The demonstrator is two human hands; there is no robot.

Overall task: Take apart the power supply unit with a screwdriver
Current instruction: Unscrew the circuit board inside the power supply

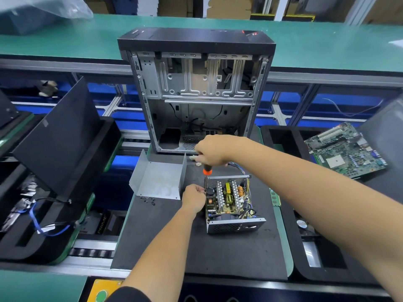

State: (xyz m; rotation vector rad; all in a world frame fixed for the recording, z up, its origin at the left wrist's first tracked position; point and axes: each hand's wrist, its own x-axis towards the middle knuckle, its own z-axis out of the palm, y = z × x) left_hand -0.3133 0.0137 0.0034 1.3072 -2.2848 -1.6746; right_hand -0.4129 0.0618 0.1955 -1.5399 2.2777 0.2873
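Note:
The power supply unit point(231, 203) sits open on the dark foam mat point(218, 253), its circuit board and heat sinks exposed. My right hand point(211, 152) grips the top of an orange-and-black screwdriver point(206, 172), which stands upright at the unit's far left corner. My left hand point(194, 199) holds the unit's left edge, fingers pinched around the screwdriver shaft near the tip. The removed grey metal cover point(158, 177) lies to the left. Several small black screws point(148, 199) lie in front of it.
An empty computer case point(196, 94) stands upright behind the unit. A green motherboard point(346, 151) lies at the right. A black side panel point(58, 136) leans at the left, with blue cables point(43, 227) below it. A memory stick point(275, 197) lies at the mat's right edge.

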